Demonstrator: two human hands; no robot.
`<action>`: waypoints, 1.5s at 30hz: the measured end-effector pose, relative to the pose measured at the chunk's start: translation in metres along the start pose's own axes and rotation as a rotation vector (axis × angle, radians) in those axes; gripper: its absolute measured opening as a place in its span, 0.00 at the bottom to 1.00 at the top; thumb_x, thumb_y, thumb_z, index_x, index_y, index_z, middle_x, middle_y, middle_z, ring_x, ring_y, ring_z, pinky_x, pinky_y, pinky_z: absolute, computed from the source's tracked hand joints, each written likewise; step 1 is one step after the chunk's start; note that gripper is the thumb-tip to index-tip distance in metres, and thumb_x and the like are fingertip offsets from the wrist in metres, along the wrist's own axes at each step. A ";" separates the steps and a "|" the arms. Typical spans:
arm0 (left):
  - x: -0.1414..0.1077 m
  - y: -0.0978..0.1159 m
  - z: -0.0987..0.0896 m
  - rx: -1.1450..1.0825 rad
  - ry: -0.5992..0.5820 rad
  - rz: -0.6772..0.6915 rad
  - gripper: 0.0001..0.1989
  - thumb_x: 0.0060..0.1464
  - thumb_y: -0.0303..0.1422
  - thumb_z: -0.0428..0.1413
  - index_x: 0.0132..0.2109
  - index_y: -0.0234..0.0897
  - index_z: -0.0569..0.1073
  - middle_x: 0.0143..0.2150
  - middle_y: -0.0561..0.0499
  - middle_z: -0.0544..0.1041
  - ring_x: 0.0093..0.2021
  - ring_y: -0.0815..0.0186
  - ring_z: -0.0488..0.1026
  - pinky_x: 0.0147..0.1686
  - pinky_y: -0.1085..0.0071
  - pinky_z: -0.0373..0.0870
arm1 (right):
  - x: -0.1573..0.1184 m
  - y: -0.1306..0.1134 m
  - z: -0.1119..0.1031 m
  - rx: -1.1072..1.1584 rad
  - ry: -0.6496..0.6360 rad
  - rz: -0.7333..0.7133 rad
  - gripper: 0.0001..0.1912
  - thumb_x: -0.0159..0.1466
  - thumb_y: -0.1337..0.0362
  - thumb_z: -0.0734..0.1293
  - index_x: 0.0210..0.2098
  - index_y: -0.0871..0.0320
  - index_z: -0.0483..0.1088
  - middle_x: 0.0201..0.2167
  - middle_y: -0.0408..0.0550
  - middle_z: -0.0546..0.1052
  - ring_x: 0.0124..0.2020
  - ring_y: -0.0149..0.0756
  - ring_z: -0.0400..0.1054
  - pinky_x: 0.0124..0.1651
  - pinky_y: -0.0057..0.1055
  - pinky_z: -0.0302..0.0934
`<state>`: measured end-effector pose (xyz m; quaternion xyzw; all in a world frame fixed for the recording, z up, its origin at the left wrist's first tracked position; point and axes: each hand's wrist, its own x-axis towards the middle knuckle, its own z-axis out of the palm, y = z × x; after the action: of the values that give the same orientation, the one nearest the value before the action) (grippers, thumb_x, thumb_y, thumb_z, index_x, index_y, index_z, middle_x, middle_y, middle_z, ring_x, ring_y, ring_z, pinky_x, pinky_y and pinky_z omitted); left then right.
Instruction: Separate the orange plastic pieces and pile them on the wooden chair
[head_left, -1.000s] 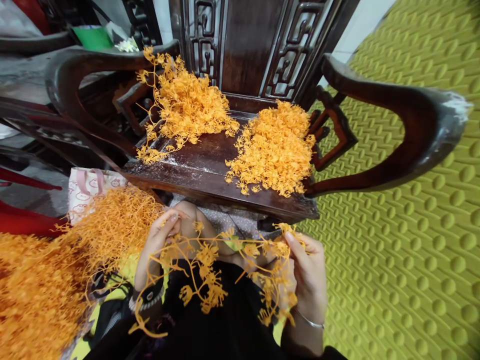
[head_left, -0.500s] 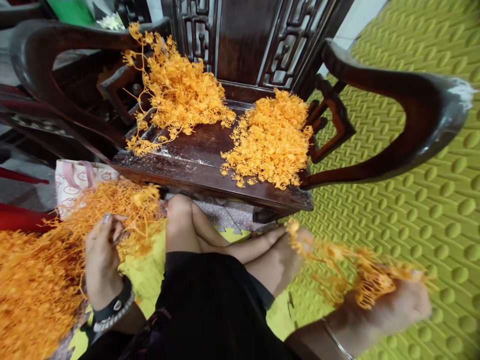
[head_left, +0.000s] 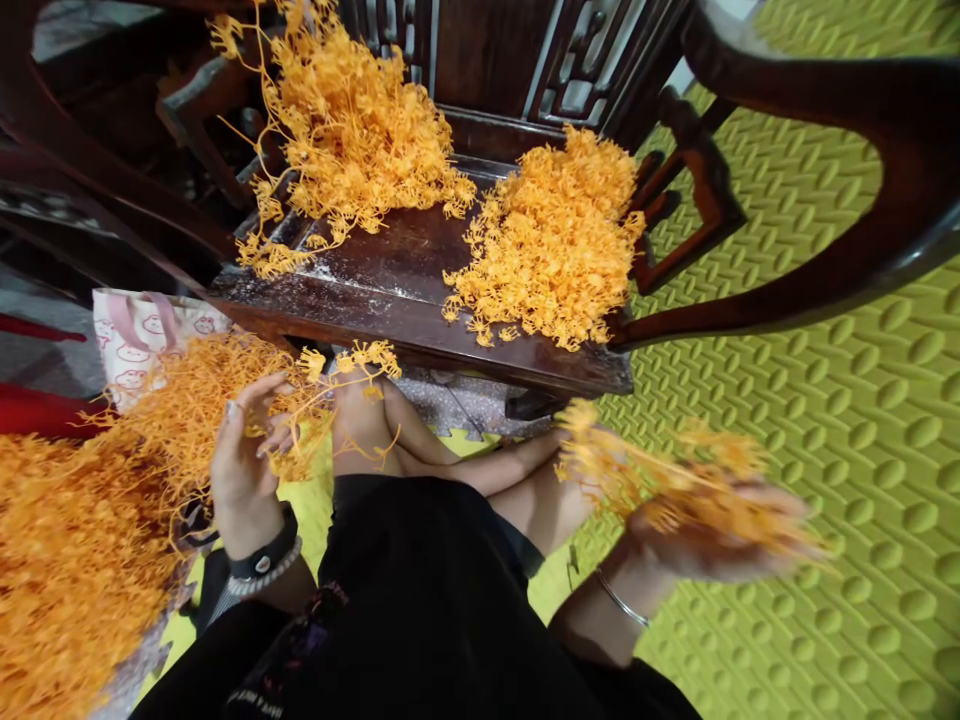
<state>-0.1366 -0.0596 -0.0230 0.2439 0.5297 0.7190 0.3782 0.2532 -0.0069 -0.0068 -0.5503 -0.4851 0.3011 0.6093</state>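
Observation:
My left hand [head_left: 241,485], fingers curled, pinches a thin orange artificial flower sprig [head_left: 367,380] whose small clawed heads reach over my knee. Under and beside that hand spreads a big tangled heap of orange sprigs [head_left: 82,540]. Out to the right, my right hand [head_left: 701,555] is wrapped round a bunch of the same sprigs [head_left: 622,470]; its heads point toward the chair, and motion blurs the fingers somewhat. Two piles lie on the dark wooden seat [head_left: 397,265]: a looser, taller left pile [head_left: 360,140] and a compact right pile [head_left: 555,240].
A carved wooden armrest [head_left: 840,290] curves over the right side. Yellow textured matting [head_left: 847,430] covers the floor there. At left stands a white fabric bag [head_left: 127,350] with pink handles. My bent legs [head_left: 480,475] lie before the seat.
My left hand has moved right and up, bringing a sprig out of the heap. My right hand, still with its bunch, has shifted left and up. The view has tilted slightly downward.

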 end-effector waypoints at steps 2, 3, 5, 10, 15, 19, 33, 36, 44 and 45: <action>0.001 -0.002 0.002 -0.030 0.003 -0.015 0.24 0.53 0.51 0.56 0.43 0.34 0.78 0.37 0.49 0.74 0.17 0.80 0.50 0.13 0.79 0.52 | -0.004 0.012 0.025 -0.139 -0.050 -0.196 0.26 0.54 0.35 0.61 0.27 0.53 0.60 0.26 0.43 0.61 0.33 0.39 0.62 0.36 0.37 0.58; 0.001 -0.003 0.003 -0.049 0.001 -0.023 0.24 0.53 0.51 0.56 0.42 0.33 0.78 0.35 0.50 0.73 0.16 0.80 0.49 0.13 0.79 0.52 | -0.004 0.019 0.039 -0.193 -0.130 -0.254 0.21 0.54 0.43 0.68 0.27 0.54 0.61 0.26 0.42 0.63 0.30 0.36 0.61 0.35 0.35 0.58; 0.002 -0.005 0.006 -0.093 -0.013 -0.036 0.24 0.52 0.50 0.58 0.41 0.32 0.78 0.32 0.52 0.72 0.17 0.79 0.52 0.13 0.80 0.53 | -0.002 0.038 0.066 -0.311 -0.354 -0.315 0.12 0.56 0.56 0.70 0.27 0.55 0.65 0.26 0.42 0.67 0.28 0.34 0.62 0.33 0.32 0.58; 0.002 -0.005 0.017 -0.178 -0.087 -0.061 0.22 0.49 0.49 0.61 0.39 0.33 0.78 0.31 0.51 0.72 0.18 0.79 0.54 0.14 0.80 0.54 | 0.002 0.088 0.098 -0.538 -0.532 -0.389 0.06 0.61 0.62 0.62 0.31 0.56 0.69 0.32 0.50 0.71 0.35 0.41 0.64 0.40 0.37 0.61; 0.003 -0.008 0.032 -0.221 -0.194 -0.093 0.21 0.49 0.48 0.60 0.41 0.34 0.79 0.28 0.53 0.71 0.16 0.80 0.50 0.15 0.79 0.53 | -0.011 0.133 0.099 -0.691 -0.362 -0.287 0.13 0.64 0.59 0.58 0.37 0.61 0.70 0.40 0.61 0.70 0.44 0.50 0.61 0.48 0.49 0.56; -0.001 -0.013 0.046 -0.249 -0.274 -0.126 0.19 0.49 0.47 0.60 0.39 0.35 0.79 0.30 0.52 0.71 0.17 0.78 0.52 0.18 0.77 0.56 | -0.024 0.161 0.107 -0.727 -0.408 -0.154 0.17 0.58 0.52 0.65 0.35 0.61 0.71 0.46 0.65 0.70 0.50 0.57 0.59 0.52 0.55 0.53; -0.037 -0.029 0.090 -0.341 -0.432 -0.204 0.24 0.53 0.52 0.53 0.47 0.38 0.74 0.45 0.47 0.69 0.28 0.70 0.61 0.36 0.69 0.65 | -0.069 0.041 0.116 -0.017 -0.783 -0.045 0.25 0.61 0.42 0.62 0.44 0.55 0.72 0.41 0.51 0.78 0.44 0.42 0.73 0.48 0.37 0.67; -0.047 -0.036 0.093 -0.257 -0.483 -0.073 0.26 0.55 0.52 0.52 0.53 0.41 0.70 0.48 0.47 0.69 0.40 0.63 0.66 0.44 0.67 0.65 | -0.080 0.015 0.117 0.098 -0.832 -0.043 0.26 0.59 0.41 0.64 0.46 0.54 0.71 0.41 0.49 0.78 0.43 0.40 0.73 0.47 0.34 0.67; -0.072 -0.034 0.086 0.023 -0.666 0.008 0.31 0.58 0.54 0.45 0.61 0.41 0.62 0.57 0.43 0.67 0.55 0.55 0.64 0.58 0.59 0.58 | -0.081 0.006 0.122 0.121 -0.738 0.009 0.16 0.66 0.51 0.60 0.33 0.56 0.69 0.24 0.43 0.71 0.25 0.32 0.65 0.30 0.27 0.62; -0.073 -0.032 0.084 0.049 -0.657 -0.002 0.29 0.59 0.53 0.45 0.59 0.40 0.64 0.56 0.43 0.69 0.55 0.55 0.65 0.58 0.59 0.57 | -0.081 0.005 0.120 0.108 -0.726 -0.001 0.16 0.66 0.51 0.60 0.32 0.57 0.70 0.23 0.42 0.70 0.24 0.31 0.64 0.29 0.27 0.61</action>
<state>-0.0204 -0.0647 -0.0230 0.4713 0.3966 0.5887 0.5235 0.1152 -0.0334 -0.0421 -0.3743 -0.6533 0.5017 0.4260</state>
